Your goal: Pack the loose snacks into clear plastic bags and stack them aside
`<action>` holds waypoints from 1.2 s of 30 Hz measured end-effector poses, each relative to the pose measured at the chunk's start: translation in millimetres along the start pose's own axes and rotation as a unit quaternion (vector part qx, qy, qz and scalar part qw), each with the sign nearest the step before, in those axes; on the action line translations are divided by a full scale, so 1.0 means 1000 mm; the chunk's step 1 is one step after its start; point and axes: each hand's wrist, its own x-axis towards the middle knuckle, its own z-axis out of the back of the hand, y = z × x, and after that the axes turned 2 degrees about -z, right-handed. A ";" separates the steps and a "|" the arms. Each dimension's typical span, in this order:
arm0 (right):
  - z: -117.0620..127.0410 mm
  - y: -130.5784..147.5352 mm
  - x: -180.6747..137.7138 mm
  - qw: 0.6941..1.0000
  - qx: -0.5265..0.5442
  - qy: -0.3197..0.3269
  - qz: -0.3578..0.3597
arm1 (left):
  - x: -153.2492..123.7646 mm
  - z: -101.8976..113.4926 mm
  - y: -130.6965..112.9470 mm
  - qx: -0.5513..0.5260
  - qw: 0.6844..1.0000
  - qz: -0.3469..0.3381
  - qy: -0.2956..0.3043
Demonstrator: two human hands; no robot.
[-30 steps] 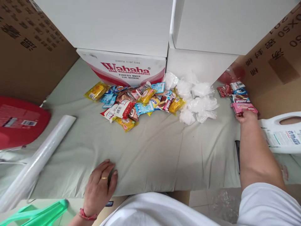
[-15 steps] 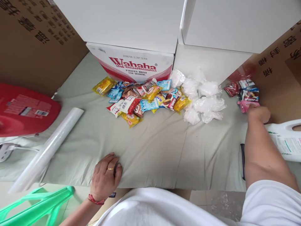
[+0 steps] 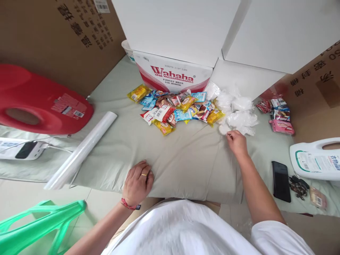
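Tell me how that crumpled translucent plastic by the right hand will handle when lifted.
The crumpled plastic looks thin and wrinkled, so probably floppy and light. Its glossy surface may feel slippery. Bunched closely, it might come up as one clump.

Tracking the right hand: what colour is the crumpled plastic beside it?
Plastic: translucent white, head view.

under my resting left hand [image 3: 136,183], low at centre, spreads a grey-green cloth [image 3: 186,159]. on it i have snack packets [image 3: 166,114] mid-frame, bunched translucent bags [image 3: 241,119] just right of them, a plastic roll [image 3: 83,149] at left, the wahaha box [image 3: 172,72] upper centre, and a black phone [image 3: 281,180] at lower right.
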 end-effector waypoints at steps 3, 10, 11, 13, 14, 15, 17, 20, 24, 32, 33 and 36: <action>0.010 0.010 -0.022 0.981 0.152 -0.074 -0.093 | 0.001 0.004 -0.006 -0.083 0.995 0.049 -0.016; -0.030 0.077 -0.131 0.906 0.384 -0.026 -0.175 | 0.049 0.004 -0.086 -0.540 0.783 0.273 0.143; -0.040 0.086 -0.145 0.913 0.370 0.014 -0.173 | 0.059 0.000 -0.099 -0.594 0.730 0.292 0.170; -0.057 0.100 -0.169 0.913 0.359 0.100 -0.168 | 0.073 -0.010 -0.118 -0.662 0.655 0.303 0.204; -0.062 0.105 -0.177 0.907 0.365 0.129 -0.169 | 0.076 -0.016 -0.123 -0.681 0.633 0.309 0.202; -0.064 0.107 -0.183 0.898 0.378 0.144 -0.174 | 0.077 -0.020 -0.126 -0.697 0.614 0.314 0.195; -0.060 0.108 -0.189 0.878 0.413 0.141 -0.195 | 0.074 -0.025 -0.125 -0.722 0.581 0.335 0.172; -0.043 0.103 -0.182 0.863 0.452 0.091 -0.205 | 0.062 -0.024 -0.111 -0.741 0.544 0.369 0.141; -0.012 0.083 -0.135 0.891 0.420 -0.125 -0.117 | 0.053 -0.011 -0.087 -0.743 0.542 0.380 0.103; -0.008 0.095 -0.083 0.978 0.160 -0.110 -0.070 | 0.046 0.005 -0.077 -0.684 0.641 0.341 0.063; -0.019 0.106 -0.099 0.978 0.192 -0.054 -0.064 | 0.045 0.005 -0.079 -0.646 0.686 0.331 0.054; -0.056 0.138 -0.150 0.942 0.281 0.169 -0.065 | 0.041 0.007 -0.086 -0.543 0.795 0.268 0.040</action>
